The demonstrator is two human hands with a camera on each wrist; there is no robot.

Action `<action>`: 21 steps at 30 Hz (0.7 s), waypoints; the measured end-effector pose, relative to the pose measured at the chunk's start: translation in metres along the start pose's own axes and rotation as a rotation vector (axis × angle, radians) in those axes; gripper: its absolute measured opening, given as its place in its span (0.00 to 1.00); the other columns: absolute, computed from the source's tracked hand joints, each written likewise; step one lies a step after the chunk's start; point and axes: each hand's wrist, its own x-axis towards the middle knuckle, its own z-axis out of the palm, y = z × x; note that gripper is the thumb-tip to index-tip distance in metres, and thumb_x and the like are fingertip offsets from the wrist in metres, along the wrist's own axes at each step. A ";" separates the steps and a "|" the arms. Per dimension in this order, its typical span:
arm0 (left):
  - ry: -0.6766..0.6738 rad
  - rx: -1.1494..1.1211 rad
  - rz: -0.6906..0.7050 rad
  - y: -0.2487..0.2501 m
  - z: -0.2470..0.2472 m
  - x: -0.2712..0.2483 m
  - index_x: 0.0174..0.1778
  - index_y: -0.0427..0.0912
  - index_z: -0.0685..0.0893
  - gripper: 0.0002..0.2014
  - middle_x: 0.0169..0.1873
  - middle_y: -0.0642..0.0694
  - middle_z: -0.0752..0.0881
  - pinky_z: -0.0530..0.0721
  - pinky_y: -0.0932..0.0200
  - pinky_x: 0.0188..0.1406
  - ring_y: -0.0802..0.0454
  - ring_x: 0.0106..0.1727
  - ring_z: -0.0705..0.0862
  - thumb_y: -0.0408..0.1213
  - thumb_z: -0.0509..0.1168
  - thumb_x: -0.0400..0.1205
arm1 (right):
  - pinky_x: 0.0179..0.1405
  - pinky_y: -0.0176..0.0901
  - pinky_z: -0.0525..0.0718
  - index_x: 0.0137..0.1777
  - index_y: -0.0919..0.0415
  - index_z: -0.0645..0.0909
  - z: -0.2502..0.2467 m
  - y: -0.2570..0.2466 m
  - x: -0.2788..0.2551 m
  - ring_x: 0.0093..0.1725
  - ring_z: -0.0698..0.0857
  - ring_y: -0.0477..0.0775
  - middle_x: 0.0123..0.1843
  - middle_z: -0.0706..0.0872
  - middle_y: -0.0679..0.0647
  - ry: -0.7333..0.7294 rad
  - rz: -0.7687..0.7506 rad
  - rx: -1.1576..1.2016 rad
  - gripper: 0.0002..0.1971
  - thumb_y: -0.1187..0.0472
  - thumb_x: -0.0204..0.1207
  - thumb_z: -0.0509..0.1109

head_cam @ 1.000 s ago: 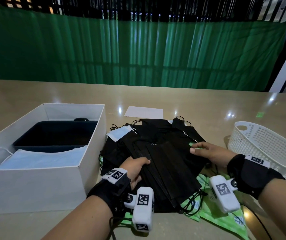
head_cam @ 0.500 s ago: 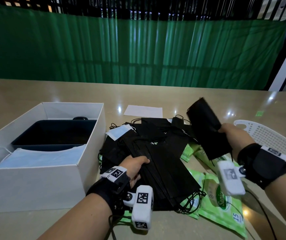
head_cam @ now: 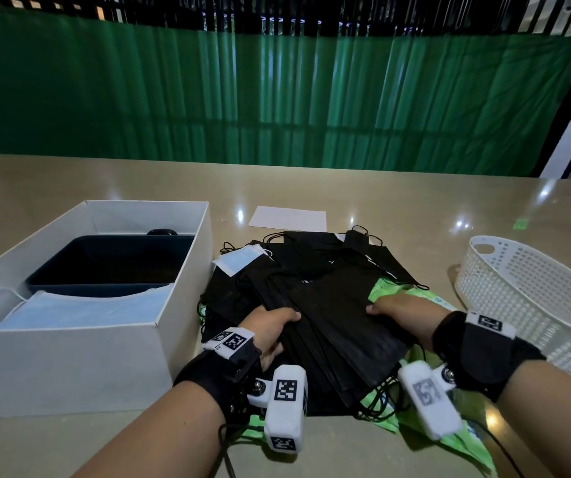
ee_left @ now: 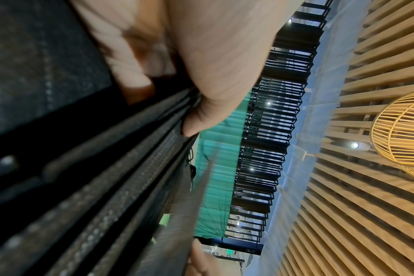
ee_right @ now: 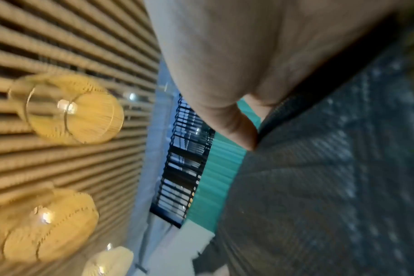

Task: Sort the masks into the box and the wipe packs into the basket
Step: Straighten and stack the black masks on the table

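A heap of black masks (head_cam: pixel 339 326) lies mid-table between the white box (head_cam: pixel 70 367) and the white basket (head_cam: pixel 525 291). My left hand (head_cam: pixel 270 331) grips the left edge of a fanned stack, thumb (ee_left: pixel 213 84) on top of the layered mask edges (ee_left: pixel 106 186). My right hand (head_cam: pixel 398 313) holds the stack's right edge, its thumb (ee_right: pixel 225 102) pressed on the top black mask (ee_right: pixel 331 177). Green wipe packs (head_cam: pixel 389 288) lie under and to the right of the heap, and one wipe pack (head_cam: pixel 463 443) sticks out near my right wrist. The fingers under the stack are hidden.
The box holds light blue masks (head_cam: pixel 80 310) and a dark tray (head_cam: pixel 111 260). One light blue mask (head_cam: pixel 239 258) rests on the heap's far left corner. A white sheet of paper (head_cam: pixel 287 219) lies behind the heap. Black ear loops trail off the heap's edges.
My right hand lifted a bunch of black masks off the right side, baring the wipe packs, then brought it down onto the stack in my left hand. The left hand stayed put.
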 end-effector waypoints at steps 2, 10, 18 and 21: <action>-0.021 -0.020 -0.004 0.001 0.000 -0.001 0.50 0.36 0.81 0.08 0.43 0.38 0.87 0.86 0.49 0.50 0.44 0.43 0.86 0.21 0.62 0.80 | 0.45 0.49 0.76 0.33 0.56 0.74 0.004 0.000 -0.002 0.39 0.80 0.58 0.34 0.79 0.52 -0.011 -0.021 -0.152 0.14 0.52 0.75 0.72; -0.064 -0.065 -0.020 0.004 -0.001 -0.004 0.54 0.35 0.80 0.10 0.46 0.36 0.87 0.87 0.50 0.46 0.42 0.45 0.87 0.21 0.61 0.80 | 0.59 0.50 0.84 0.55 0.62 0.83 0.003 0.004 0.000 0.48 0.88 0.58 0.51 0.88 0.59 -0.118 0.008 0.071 0.23 0.55 0.61 0.82; -0.066 -0.075 -0.031 0.006 0.000 -0.007 0.57 0.34 0.79 0.11 0.46 0.36 0.87 0.89 0.54 0.36 0.43 0.44 0.87 0.22 0.61 0.80 | 0.32 0.40 0.86 0.53 0.64 0.82 0.009 0.006 0.003 0.33 0.88 0.54 0.39 0.89 0.60 -0.190 -0.088 0.507 0.22 0.68 0.55 0.67; -0.053 -0.091 -0.039 0.006 0.000 -0.007 0.58 0.33 0.79 0.10 0.44 0.36 0.87 0.90 0.55 0.34 0.44 0.42 0.87 0.25 0.62 0.82 | 0.30 0.39 0.86 0.53 0.64 0.80 0.007 0.003 0.000 0.32 0.88 0.54 0.38 0.89 0.60 -0.184 -0.167 0.608 0.20 0.70 0.58 0.66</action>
